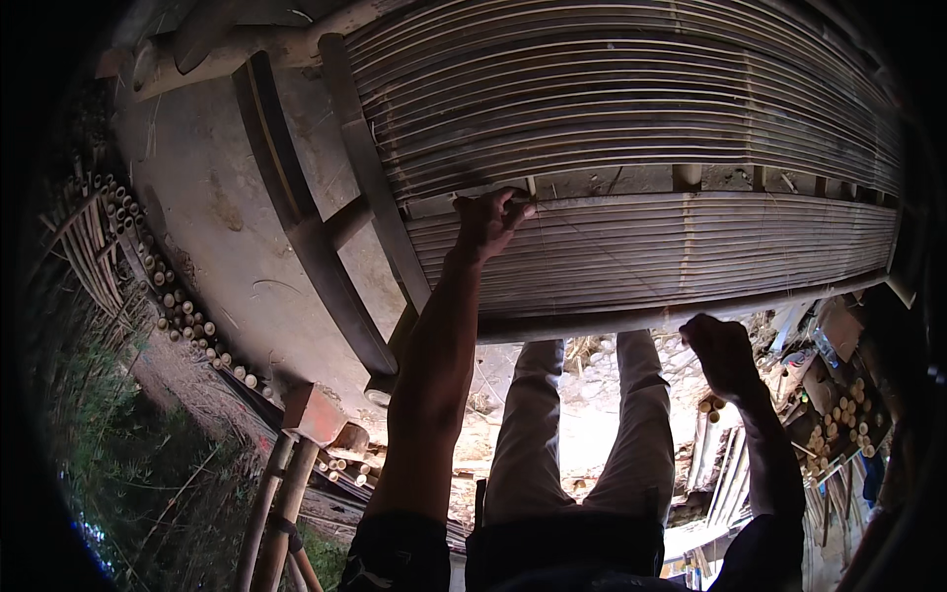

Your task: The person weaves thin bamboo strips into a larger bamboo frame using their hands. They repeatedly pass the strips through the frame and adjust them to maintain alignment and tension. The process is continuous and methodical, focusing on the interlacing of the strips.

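The left hand (488, 222) is reaching up and forward to the slat panel (651, 252), its fingers curling over the top edge of the lower band of thin bamboo slats, right at the gap (612, 183) that is separating that band from the upper band (612, 89); the fingers are closing on the edge slat, with the thumb side pressing against the face of the panel. The right hand (723, 353) is sitting lower and to the right, fingers folding together into a loose fist just below the thick pole (631, 318) that is running along the panel's bottom edge; whether it is gripping anything I cannot tell, since its palm is turning away from view. So the panel is lying ahead of and above both hands, the left touching it, the right just under its lower rim. The person's legs (582, 434) in pale trousers are showing between the two forearms. To the left, a dark wooden frame (326, 257) is leaning against a grey wall (212, 217), and cut bamboo stubs (182, 311) are lining up along the ground beside it
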Demonstrator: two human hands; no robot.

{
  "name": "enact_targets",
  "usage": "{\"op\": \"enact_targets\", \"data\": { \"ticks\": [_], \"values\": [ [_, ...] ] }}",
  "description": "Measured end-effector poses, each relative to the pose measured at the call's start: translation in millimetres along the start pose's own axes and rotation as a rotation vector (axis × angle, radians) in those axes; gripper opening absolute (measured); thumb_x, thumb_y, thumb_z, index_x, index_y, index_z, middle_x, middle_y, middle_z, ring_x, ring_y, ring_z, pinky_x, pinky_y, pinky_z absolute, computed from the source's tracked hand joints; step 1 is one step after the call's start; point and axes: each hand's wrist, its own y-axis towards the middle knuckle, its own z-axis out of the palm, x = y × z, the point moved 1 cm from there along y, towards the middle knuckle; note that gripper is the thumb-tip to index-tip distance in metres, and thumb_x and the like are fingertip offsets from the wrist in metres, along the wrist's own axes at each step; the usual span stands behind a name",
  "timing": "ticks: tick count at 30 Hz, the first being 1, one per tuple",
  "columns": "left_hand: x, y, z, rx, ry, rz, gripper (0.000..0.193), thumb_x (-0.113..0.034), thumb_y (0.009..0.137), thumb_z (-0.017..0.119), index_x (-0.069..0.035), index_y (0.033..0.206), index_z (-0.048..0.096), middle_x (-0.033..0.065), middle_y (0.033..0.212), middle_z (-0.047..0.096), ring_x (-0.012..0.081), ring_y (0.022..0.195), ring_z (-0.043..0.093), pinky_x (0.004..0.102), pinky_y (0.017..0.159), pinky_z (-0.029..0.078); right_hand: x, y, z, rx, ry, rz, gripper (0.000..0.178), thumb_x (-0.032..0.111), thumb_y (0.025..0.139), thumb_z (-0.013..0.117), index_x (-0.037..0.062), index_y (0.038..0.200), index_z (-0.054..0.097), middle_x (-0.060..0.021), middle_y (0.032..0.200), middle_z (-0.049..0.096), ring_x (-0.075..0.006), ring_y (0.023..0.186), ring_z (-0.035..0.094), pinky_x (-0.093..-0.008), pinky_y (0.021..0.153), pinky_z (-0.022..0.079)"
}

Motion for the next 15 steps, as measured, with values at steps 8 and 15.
{"op": "enact_targets", "data": {
  "ticks": [8, 15],
  "values": [
    [-2.2, -21.4, 1.6, -0.288, 0.071, 0.039, 0.034, -0.048, 0.089, 0.065, -0.015, 0.098, 0.069, 0.0049, 0.075, 0.069, 0.0243, 0.072, 0.065, 0.0469, 0.091, 0.032, 16.3, -55.6, 13.9, -0.141, 1.2, 0.357, 0.063, 0.027, 0.09, 0.069, -0.0009, 0.14, 0.043, -0.0165, 0.131, 0.06, -0.0276, 0.11, 0.065, -0.0336, 0.079, 0.057],
    [-122.0, 2.5, 48.5, -0.352, -0.839, -0.5, 0.034, -0.041, 0.093, 0.065, -0.008, 0.102, 0.066, 0.0005, 0.074, 0.066, 0.0112, 0.059, 0.057, 0.0232, 0.051, 0.042, -44.1, -148.6, 86.7, -0.683, 1.401, 0.738, 0.061, 0.034, 0.098, 0.052, 0.0022, 0.147, 0.035, -0.0129, 0.146, 0.047, -0.0273, 0.129, 0.052, -0.0436, 0.094, 0.05]
  ]
}}
